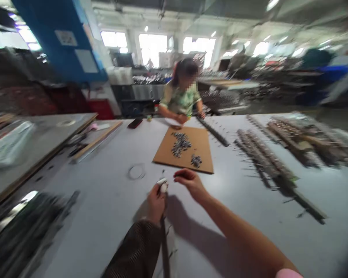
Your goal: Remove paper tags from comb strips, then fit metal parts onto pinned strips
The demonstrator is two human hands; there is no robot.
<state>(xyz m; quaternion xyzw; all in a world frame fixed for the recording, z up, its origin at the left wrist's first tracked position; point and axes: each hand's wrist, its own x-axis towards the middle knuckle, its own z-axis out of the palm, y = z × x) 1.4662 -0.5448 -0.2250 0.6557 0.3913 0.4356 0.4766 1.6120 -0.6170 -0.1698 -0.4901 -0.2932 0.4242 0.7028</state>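
Observation:
My left hand (156,202), with white wrappings on its fingertips, is closed around the upper end of a long dark strip (164,247). That strip runs down toward the bottom edge, and small thin pieces stick out along its right side. Just right of the strip's top end, my right hand (190,181) hovers with thumb and fingers pinched together. Whatever lies in the pinch is too small and blurred to name. Beyond both hands, a brown cardboard sheet (162,152) carries a larger pile of small metallic parts (180,144) and a smaller pile (196,160).
Across the table a co-worker (181,90) handles another long strip (213,131). Several strips with pins (263,158) lie at right. A wire ring (136,172), a phone (135,123) and a wooden-edged bar (97,141) are at left. Dark strips (31,231) occupy the lower left.

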